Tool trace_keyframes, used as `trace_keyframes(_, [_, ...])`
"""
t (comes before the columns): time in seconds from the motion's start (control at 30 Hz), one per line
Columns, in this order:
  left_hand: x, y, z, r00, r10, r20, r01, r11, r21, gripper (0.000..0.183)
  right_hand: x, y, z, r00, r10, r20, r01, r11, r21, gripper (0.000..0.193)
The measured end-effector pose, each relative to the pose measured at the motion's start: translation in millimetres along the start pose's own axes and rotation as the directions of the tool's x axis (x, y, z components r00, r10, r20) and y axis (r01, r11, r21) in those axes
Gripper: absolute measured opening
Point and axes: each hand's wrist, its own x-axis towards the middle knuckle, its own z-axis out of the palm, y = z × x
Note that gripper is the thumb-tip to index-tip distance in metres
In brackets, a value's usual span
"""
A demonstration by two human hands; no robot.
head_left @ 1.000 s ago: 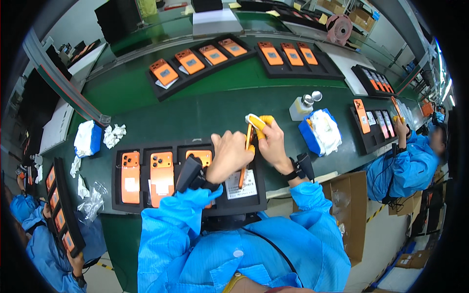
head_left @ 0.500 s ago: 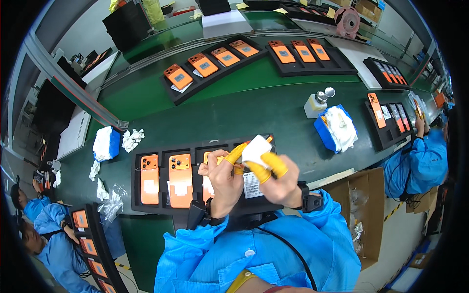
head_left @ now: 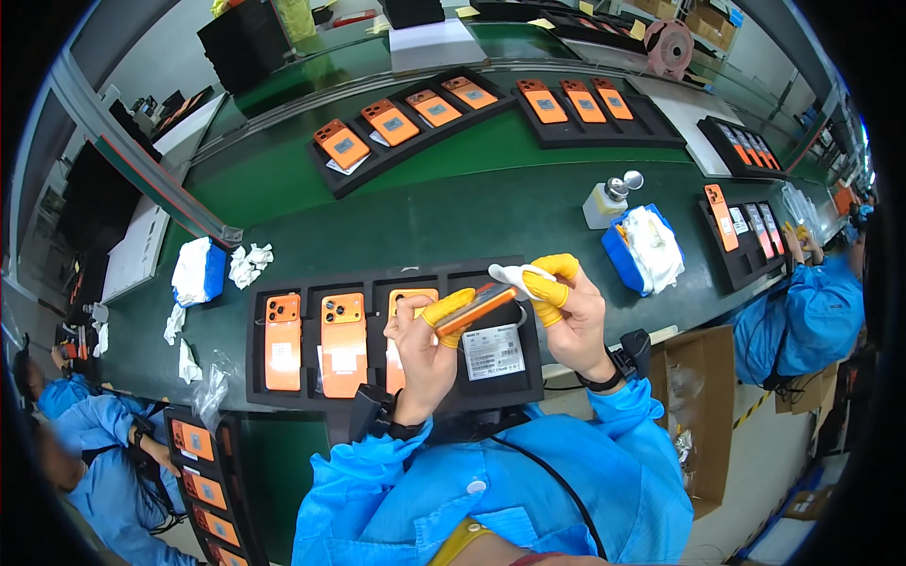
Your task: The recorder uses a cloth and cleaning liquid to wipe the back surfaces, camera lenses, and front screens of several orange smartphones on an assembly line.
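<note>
My left hand [head_left: 429, 344], with yellow finger cots, is closed on an orange smartphone [head_left: 479, 311] tilted edge-on above the tray. In my right hand [head_left: 570, 311], also in yellow finger cots, a folded white wipe [head_left: 512, 276] is pinched against the phone's far end. Below both hands lies a black foam tray [head_left: 311, 401]. Orange phones [head_left: 343, 349] rest back up in its left slots, one partly covered by my left hand. The rightmost slot has a white printed label card [head_left: 494, 354].
Right of the tray stand a pump bottle [head_left: 605, 205] and a blue box of wipes [head_left: 628, 264]. Another blue box [head_left: 215, 274] and crumpled wipes [head_left: 250, 265] lie left. Phone trays [head_left: 406, 132] line the back. A carton [head_left: 703, 424] stands lower right. Co-workers flank the bench.
The phone has turned edge-on, and my right hand with the wipe has moved to the right. At lower left, a co-worker's tray of phones has shifted right.
</note>
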Motion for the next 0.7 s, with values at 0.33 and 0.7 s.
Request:
trace_keyframes(0.33, [-13, -18, 8, 0.975, -0.192, 0.115, 0.219, 0.928, -0.301, 0.022, -2, 3, 3, 0.995, 0.088, 0.044, -0.094, 0.982, 0.162, 0.03])
trace_keyframes(0.7, [-3, 1, -6, 0.559, -0.078, 0.825, 0.799, -0.213, -0.562, 0.036, 24, -5, 9, 0.998, -0.032, 0.055, 0.029, 0.998, 0.052, 0.032])
